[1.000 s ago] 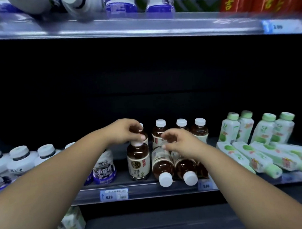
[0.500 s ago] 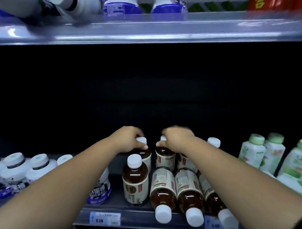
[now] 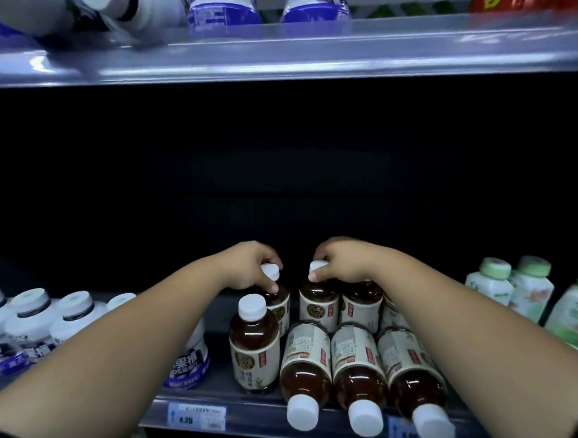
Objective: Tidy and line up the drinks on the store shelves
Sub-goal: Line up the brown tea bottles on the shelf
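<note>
brown tea bottles [image 3: 254, 343] crowd the middle of the lower shelf [image 3: 255, 416], some upright and some fallen. left hand [image 3: 250, 266] reaches deep into the shelf, its fingers [image 3: 273, 287] curled round the white cap of an upright back-row bottle [image 3: 277, 304] and closed on its neck. right hand [image 3: 343, 261] sits just beside it, fingers [image 3: 312, 277] pinched on the cap of a second upright bottle [image 3: 318, 299], with another bottle touching that one on its right. one upright bottle stands in front on the left, near the shelf edge. three more tea bottles [image 3: 357, 370] lie on their sides (caps pointing out over the front lip), packed against each other. white and blue yoghurt bottles [image 3: 188, 363] stand to the left, partly hidden by the left forearm. pale green-capped bottles [image 3: 490, 287] stand at the right. a price tag [image 3: 196, 417] reading 4.20 is fixed to the shelf edge. upper shelf [image 3: 275, 55] carries more white and blue bottles, blurred.
</note>
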Available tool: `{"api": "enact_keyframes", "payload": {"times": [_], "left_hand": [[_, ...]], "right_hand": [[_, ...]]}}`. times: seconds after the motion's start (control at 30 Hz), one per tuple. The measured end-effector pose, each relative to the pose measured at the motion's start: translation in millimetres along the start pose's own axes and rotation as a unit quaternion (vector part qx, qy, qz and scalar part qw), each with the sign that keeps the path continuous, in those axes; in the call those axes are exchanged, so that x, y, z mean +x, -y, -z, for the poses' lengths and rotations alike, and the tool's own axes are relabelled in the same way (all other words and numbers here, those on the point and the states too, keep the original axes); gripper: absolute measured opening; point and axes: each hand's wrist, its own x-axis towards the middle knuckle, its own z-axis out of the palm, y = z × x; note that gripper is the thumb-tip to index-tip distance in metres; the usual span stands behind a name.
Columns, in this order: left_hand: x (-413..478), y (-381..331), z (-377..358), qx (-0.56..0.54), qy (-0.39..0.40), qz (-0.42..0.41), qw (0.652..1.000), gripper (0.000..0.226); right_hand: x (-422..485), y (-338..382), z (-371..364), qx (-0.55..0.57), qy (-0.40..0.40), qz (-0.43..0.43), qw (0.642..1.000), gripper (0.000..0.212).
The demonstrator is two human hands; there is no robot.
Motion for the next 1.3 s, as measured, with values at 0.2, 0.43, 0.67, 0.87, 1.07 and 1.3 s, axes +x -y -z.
{"api": "enact_keyframes", "payload": {"times": [0.2,0.43,0.67,0.87,1.07,1.3], "left_hand": [[-5.4,6.4,-0.1,-0.037,0.002,-0.011,0.999,0.046],[-5.7,12.2,-4.5,-0.079,-0.013,-0.03,0.996,0.044],[-1.4,13.8,-6.9,-0.106,-0.003,-0.041,0.994,0.042],[0.0,8.7,-7.7,-0.071,-0.005,-0.036,0.997,0.042],[0.0,-6.7,0.0,-0.049,0.016,-0.049,0.997,0.05],[14.8,-50.5,0.0,-0.034,0.03,-0.08,0.996,0.049]], "right_hand": [[-3.2,4.6,-3.8,0.034,-0.001,0.015,0.999,0.035],[-3.3,11.1,-3.0,0.029,0.014,0.012,0.999,0.034],[-2.0,14.3,-6.8,0.058,0.004,0.009,0.998,0.033],[-8.4,14.3,-8.9,0.081,-0.011,0.008,0.997,0.034],[-19.0,10.2,-5.3,0.075,-0.018,0.002,0.997,0.055],[-45.4,-28.1,17.2,0.028,-0.018,-0.047,0.998,0.058]]}}
